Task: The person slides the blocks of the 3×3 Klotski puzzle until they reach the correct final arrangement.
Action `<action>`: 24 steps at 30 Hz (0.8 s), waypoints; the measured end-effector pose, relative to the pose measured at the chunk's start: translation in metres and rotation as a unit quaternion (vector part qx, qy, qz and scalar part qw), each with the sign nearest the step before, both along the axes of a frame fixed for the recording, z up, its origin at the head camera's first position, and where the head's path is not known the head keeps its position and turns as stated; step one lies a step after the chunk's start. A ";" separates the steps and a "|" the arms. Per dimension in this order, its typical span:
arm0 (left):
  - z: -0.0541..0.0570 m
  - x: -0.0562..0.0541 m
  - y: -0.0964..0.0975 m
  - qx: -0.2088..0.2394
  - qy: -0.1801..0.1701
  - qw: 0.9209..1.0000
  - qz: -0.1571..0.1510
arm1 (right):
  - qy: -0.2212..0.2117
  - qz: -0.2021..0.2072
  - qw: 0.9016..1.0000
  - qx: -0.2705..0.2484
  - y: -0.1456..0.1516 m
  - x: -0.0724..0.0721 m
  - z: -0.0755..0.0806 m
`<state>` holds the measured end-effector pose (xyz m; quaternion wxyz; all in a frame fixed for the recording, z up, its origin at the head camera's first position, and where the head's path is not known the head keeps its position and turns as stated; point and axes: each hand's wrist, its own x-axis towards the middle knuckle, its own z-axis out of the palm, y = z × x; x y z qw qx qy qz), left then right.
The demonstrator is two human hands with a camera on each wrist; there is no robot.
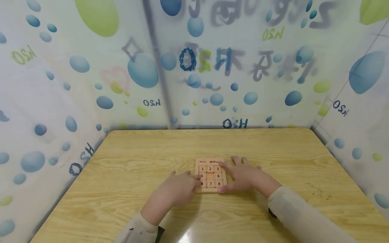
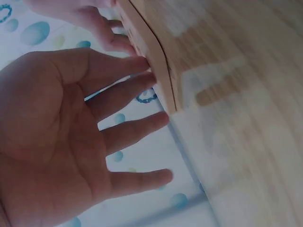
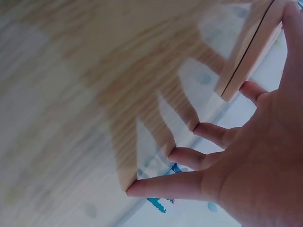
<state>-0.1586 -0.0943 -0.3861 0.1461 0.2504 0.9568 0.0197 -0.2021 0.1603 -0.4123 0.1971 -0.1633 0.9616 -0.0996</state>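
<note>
**Peach-coloured number board [image 1: 210, 190]: tile-slide position**

Location: the board lies flat on the wood-grain surface [image 1: 273, 145], between the left hand [image 1: 179, 189] and the right hand [image 1: 244, 175].

Left hand: fingers apart; one fingertip appears to touch tile 5 [image 1: 202, 176] at its left edge.
Right hand: fingers spread wide; thumb and index finger touch the board's right-hand corners, the others the surface.

Procedure: the step in hand appears to be sliding a tile.
1. Brace the board lightly so that it cannot creep.
2. Push one tile level and straight toward the empty centre cell [image 1: 210, 176]. Only tiles 2 [image 1: 210, 168], 5, 6 [image 1: 218, 176] and 7 [image 1: 210, 184] adjoin it.
3. Avoid heavy downward or skewed pressure; the tile may bind.

Markings: tiles read 1, 2, 3; 5, gap, 6; 4, 7, 8. The top rim carries dark characters, apparently 数字; its right end is partly covered, its left print too small to read. The wall [image 1: 206, 111] repeats "H2O", mirrored.
</note>
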 end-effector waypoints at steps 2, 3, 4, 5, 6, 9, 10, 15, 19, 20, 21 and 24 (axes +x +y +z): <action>0.000 -0.001 0.008 -0.019 0.034 0.999 -0.018 | -0.003 -0.004 1.000 -0.002 0.000 0.000 0.000; 0.000 -0.002 0.013 -0.026 0.049 0.998 -0.029 | -0.003 -0.005 1.000 -0.001 0.000 0.000 -0.001; 0.000 -0.003 0.017 -0.033 0.061 0.997 -0.043 | -0.003 -0.006 1.000 -0.001 0.000 0.000 -0.001; 0.000 -0.003 0.021 -0.037 0.066 0.996 -0.055 | -0.004 -0.006 1.000 -0.002 0.000 0.000 -0.001; 0.000 -0.003 0.023 -0.040 0.067 0.995 -0.067 | -0.004 -0.007 1.000 -0.002 0.000 0.000 -0.002; 0.001 -0.001 0.027 -0.037 0.052 0.995 -0.081 | -0.005 -0.008 1.000 0.000 0.000 -0.001 -0.003; 0.002 0.001 0.027 -0.041 0.047 0.995 -0.079 | -0.005 -0.007 1.000 -0.002 -0.001 -0.001 -0.003; 0.001 0.006 0.025 -0.070 0.050 0.994 -0.066 | -0.006 -0.008 1.000 -0.002 -0.003 -0.001 -0.002; -0.005 0.005 0.026 -0.105 0.078 0.989 -0.064 | -0.012 -0.010 1.000 -0.002 -0.002 0.000 -0.001; -0.007 0.004 0.026 -0.111 0.085 0.988 -0.063 | -0.012 -0.010 1.000 -0.004 -0.002 0.000 -0.001; -0.008 0.004 0.025 -0.114 0.090 0.988 -0.060 | -0.013 -0.010 1.000 -0.003 -0.002 0.001 -0.001; -0.011 0.004 0.022 -0.107 0.097 0.988 -0.049 | -0.012 -0.009 1.000 -0.003 -0.002 0.002 -0.002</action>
